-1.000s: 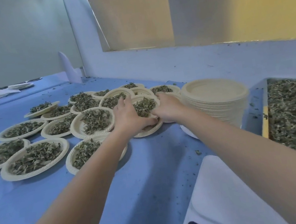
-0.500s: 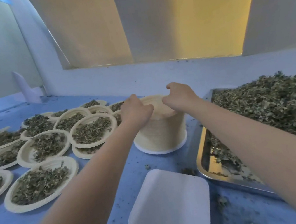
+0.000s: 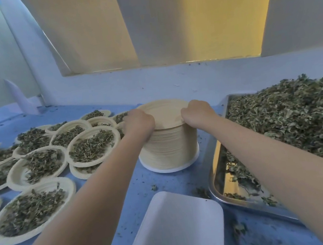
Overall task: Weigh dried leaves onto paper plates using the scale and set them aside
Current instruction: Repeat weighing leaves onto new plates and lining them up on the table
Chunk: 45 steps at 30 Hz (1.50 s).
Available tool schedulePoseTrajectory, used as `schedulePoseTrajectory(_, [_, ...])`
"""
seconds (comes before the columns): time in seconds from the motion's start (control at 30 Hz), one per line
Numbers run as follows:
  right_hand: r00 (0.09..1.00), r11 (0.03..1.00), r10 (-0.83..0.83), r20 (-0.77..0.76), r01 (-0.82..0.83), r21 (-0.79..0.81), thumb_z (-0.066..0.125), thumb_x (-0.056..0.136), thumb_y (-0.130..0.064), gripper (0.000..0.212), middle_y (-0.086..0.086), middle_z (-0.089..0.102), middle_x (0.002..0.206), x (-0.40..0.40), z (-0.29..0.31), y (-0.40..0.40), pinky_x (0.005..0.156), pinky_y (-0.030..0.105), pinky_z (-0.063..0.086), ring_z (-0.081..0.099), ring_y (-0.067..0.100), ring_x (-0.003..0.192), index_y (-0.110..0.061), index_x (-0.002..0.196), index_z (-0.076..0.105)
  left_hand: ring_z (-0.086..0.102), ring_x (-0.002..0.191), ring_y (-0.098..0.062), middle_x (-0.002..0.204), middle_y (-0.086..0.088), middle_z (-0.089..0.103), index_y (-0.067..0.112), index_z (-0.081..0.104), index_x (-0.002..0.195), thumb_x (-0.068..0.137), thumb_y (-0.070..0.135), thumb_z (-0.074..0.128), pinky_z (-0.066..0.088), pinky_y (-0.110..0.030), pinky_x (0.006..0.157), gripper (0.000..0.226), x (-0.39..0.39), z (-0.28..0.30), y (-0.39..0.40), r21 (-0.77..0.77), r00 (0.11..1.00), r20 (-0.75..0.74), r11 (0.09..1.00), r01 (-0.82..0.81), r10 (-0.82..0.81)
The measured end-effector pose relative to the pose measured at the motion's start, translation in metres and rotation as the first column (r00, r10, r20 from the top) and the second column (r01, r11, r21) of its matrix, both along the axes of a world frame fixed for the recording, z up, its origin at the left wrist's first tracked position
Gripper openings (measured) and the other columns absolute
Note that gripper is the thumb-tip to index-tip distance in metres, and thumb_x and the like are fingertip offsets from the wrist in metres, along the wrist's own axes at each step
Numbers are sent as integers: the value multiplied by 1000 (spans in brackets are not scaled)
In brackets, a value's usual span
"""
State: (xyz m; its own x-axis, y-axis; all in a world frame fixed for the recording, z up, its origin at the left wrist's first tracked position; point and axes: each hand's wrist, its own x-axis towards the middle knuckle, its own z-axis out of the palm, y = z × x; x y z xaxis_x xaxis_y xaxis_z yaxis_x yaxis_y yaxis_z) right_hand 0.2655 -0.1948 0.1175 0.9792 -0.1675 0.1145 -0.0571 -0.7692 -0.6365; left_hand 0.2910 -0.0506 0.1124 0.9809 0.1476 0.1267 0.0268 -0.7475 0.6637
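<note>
A tall stack of empty paper plates (image 3: 169,148) stands in the middle of the blue table. My left hand (image 3: 139,121) grips the top plate (image 3: 165,113) at its left rim, and my right hand (image 3: 197,113) grips it at the right rim, fingers curled over the edge. The white scale (image 3: 178,232) sits near me with nothing on its platform. A steel tray (image 3: 218,181) at the right holds a heap of dried leaves (image 3: 296,122). Several filled plates (image 3: 92,146) lie to the left.
Filled plates (image 3: 30,210) overlap across the left half of the table. Leaf crumbs (image 3: 199,191) are scattered on the blue surface between scale and tray. A pale wall with yellow panels rises behind the stack.
Both hands left the filled plate they had set among the others on the left and moved right to the stack of empty plates. Now they grip its top plate at both rims.
</note>
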Motion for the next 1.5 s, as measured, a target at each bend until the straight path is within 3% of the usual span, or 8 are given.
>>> schedulePoseTrajectory(0.23, [997, 992, 4, 77, -14, 125, 41, 87, -5, 35, 0, 25, 58, -29, 32, 2, 38, 23, 18, 20, 15, 46, -19, 59, 25, 48, 101, -31, 127, -24, 46, -5, 40, 124, 94, 2, 28, 38, -33, 78, 33, -31, 36, 6, -58, 998, 58, 998, 35, -32])
schedulePoseTrajectory(0.37, [993, 990, 8, 116, -24, 141, 38, 88, -8, 31, 0, 23, 61, -68, 23, 9, 40, 24, 17, 17, 15, 48, -18, 64, 21, 42, 122, -35, 114, -24, 47, 0, 43, 94, 93, -5, 27, 35, -33, 81, 17, -78, 44, 14, -111, 997, 37, 991, 77, -74])
schedulePoseTrajectory(0.5, [987, 990, 62, 148, -80, 117, 40, 92, -15, 22, 0, 28, 66, -117, 8, 18, 47, 30, 18, 23, 15, 52, -15, 73, 30, 44, 78, -26, 86, -16, 48, 8, 32, 68, 91, -4, 32, 35, -33, 63, 26, -131, 31, 29, -161, 994, 98, 984, 72, -56])
schedulePoseTrajectory(0.67, [990, 994, 62, 124, -72, 79, 48, 89, -22, 17, 2, 38, 67, -167, -32, 32, 49, 31, 23, 37, 18, 56, -12, 79, 38, 42, 70, -23, 119, -22, 43, -2, 43, 111, 91, -2, 32, 30, -28, 48, 22, -182, -12, 47, -206, 1000, 27, 978, 19, -14])
schedulePoseTrajectory(0.77, [996, 998, 49, 69, -52, 39, 51, 86, -25, 10, -2, 50, 75, -189, -62, 31, 49, 27, 31, 48, 15, 65, -16, 85, 48, 50, 94, -32, 119, -21, 44, 0, 39, 113, 92, -1, 35, 43, -38, 69, 22, -203, -46, 51, -264, 998, -33, 964, 41, -52])
schedulePoseTrajectory(0.9, [996, 994, 17, 93, -7, -111, 54, 84, -32, 28, 5, 53, 99, -202, -86, 24, 72, 33, 39, 51, 28, 104, -11, 102, 55, 42, 74, -17, 91, -5, 40, 0, 35, 127, 91, 0, 33, 36, -30, 58, 36, -211, -75, 51, -319, 995, -97, 948, -4, -29])
schedulePoseTrajectory(1.2, [998, 985, 37, 44, -29, -168, 45, 91, -37, 51, 11, 48, 131, -202, -93, 22, 96, 37, 35, 42, 29, 124, -6, 133, 42, 47, 101, -28, 133, -17, 42, 4, 25, 143, 92, 15, 44, 37, -33, 70, 55, -200, -84, 50, -348, 991, -136, 937, -42, -6])
schedulePoseTrajectory(1.5, [996, 996, 45, 80, -38, -86, 44, 93, -46, 32, -5, 46, 83, -198, -93, 19, 64, 33, 28, 44, 21, 85, -18, 79, 38, 52, 100, -27, 122, -13, 49, 12, 37, 133, 90, 20, 50, 38, -33, 76, 45, -195, -78, 65, -399, 999, -50, 917, -12, -9])
